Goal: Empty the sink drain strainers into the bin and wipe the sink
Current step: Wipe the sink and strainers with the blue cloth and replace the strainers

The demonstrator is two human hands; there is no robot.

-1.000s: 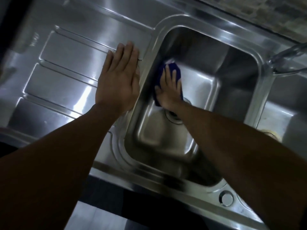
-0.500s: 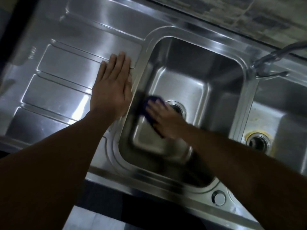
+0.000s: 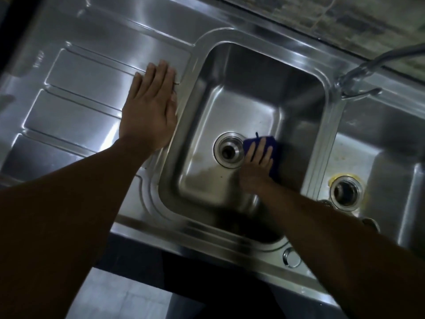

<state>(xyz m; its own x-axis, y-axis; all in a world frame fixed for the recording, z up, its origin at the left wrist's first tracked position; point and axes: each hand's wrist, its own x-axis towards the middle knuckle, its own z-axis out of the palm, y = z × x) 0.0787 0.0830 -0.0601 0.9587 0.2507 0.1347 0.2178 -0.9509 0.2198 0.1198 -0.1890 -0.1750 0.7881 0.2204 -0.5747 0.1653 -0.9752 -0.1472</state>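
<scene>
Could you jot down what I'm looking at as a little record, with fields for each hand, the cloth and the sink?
setting: steel double sink with a drainboard, seen from above
left hand: flat, palm down on the drainboard, beside the basin's rim
right hand: straight fingers pressing the blue cloth on the basin floor
blue cloth: just right of the drain
second drain: in the other basin, yellowish staining around it
faucet: at the back, above the divider between basins
</scene>
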